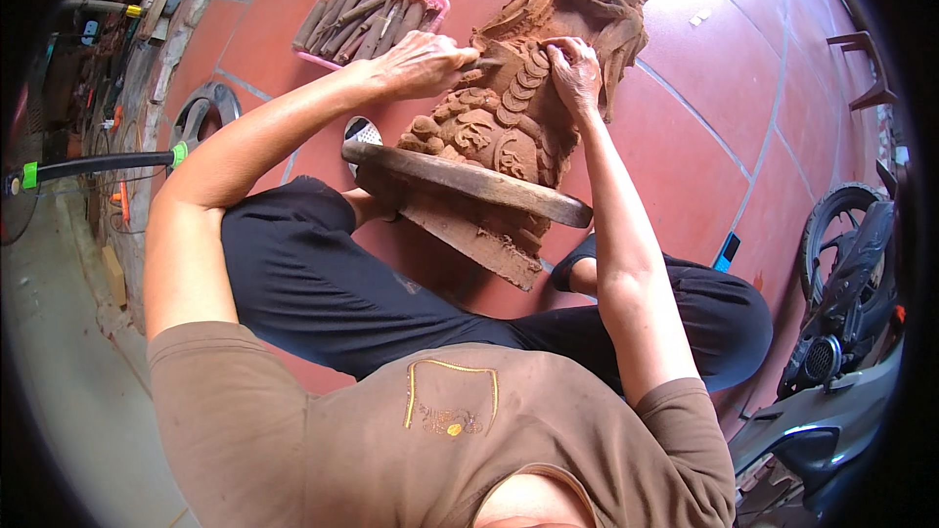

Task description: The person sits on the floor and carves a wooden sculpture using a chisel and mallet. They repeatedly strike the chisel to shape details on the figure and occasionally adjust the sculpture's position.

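A brown carved wooden statue (528,112) lies on the floor in front of my crossed legs, its head at the far end and its flat base (469,176) toward me. Rows of overlapping scales and rounded shapes cover its lower part. My left hand (425,64) is closed at the statue's left side, around a thin carving tool (485,64) that points right across the surface. Most of the tool is hidden by the fingers. My right hand (575,71) bends over the statue's right side, fingertips pressed together on the carving beside the scales; anything between them cannot be made out.
A pink plastic basket (442,2) full of chisel-like tools (364,22) stands at the far left. A motorbike (841,332) is on the right, and a dark phone-like object (727,252) lies on the red tiled floor (685,156). Clutter lines the left wall.
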Demonstrator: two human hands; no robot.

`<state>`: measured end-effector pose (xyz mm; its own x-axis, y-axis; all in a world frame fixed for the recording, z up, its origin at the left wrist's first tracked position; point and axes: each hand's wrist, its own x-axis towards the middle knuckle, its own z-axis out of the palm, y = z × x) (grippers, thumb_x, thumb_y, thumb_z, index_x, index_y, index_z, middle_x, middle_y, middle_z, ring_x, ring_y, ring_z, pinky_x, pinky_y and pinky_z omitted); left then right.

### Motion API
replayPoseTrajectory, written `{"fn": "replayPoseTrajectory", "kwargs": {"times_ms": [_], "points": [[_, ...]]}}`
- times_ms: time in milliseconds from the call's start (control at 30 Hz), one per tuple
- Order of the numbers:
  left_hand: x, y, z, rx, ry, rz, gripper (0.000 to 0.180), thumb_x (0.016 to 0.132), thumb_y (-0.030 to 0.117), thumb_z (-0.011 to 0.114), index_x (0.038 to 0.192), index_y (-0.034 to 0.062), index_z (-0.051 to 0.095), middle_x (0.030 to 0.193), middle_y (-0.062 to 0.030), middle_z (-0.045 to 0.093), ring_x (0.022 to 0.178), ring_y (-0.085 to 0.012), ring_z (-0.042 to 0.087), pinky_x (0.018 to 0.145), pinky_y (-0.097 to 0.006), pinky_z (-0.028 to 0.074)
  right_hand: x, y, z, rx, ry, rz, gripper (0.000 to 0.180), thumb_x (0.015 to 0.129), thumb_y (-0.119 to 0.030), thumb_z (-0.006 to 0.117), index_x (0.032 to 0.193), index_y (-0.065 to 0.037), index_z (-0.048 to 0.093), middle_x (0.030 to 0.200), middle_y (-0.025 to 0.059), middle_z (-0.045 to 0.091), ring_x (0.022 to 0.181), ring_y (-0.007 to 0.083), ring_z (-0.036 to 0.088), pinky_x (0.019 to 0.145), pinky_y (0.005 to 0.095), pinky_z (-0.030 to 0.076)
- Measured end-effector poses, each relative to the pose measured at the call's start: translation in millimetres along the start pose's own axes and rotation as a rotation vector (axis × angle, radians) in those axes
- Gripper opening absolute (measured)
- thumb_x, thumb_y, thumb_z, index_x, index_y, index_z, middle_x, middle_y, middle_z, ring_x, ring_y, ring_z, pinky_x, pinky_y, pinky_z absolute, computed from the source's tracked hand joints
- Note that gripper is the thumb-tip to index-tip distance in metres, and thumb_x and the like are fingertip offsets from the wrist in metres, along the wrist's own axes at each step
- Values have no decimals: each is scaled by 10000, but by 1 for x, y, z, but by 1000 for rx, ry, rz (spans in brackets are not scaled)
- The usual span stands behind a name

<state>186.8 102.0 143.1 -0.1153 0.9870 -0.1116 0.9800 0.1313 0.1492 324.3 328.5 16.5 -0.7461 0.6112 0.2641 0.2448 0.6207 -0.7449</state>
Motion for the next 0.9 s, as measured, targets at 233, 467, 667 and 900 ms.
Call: {"fn": "replayPoseTrajectory", "kwargs": {"times_ms": [233, 467, 667, 900], "points": [[-8, -14, -18, -177, -79, 34, 354, 847, 174, 658, 1194, 101, 668, 1005, -174, 700, 879, -354, 680, 762, -455, 539, 0, 0, 0, -7, 9, 11, 169, 882, -284, 627, 930, -188, 757, 998, 24, 700, 982, 253, 627, 869, 392, 484], [-12, -7, -6, -309, -78, -145, 395, 875, 217, 650, 1249, 90, 641, 997, -226, 688, 923, -400, 655, 801, -469, 518, 1, -2, 0, 3, 12, -8, 149, 882, -268, 636, 914, -197, 764, 991, 18, 700, 975, 233, 633, 870, 375, 496], [-16, -27, -7, -446, -82, -65, 393, 853, 205, 675, 1223, 72, 663, 987, -212, 705, 888, -351, 691, 817, -434, 520, 0, -3, 0, 9, 6, -18, 155, 886, -270, 636, 922, -185, 761, 987, 20, 701, 970, 238, 637, 866, 367, 497], [-17, -16, 11, -456, 40, -97, 389, 871, 215, 647, 1211, 26, 650, 990, -211, 707, 893, -364, 686, 836, -431, 517, -1, -2, -3, 54, -5, -5, 168, 903, -201, 647, 967, -83, 748, 979, 97, 699, 939, 245, 665, 829, 345, 513]]}}
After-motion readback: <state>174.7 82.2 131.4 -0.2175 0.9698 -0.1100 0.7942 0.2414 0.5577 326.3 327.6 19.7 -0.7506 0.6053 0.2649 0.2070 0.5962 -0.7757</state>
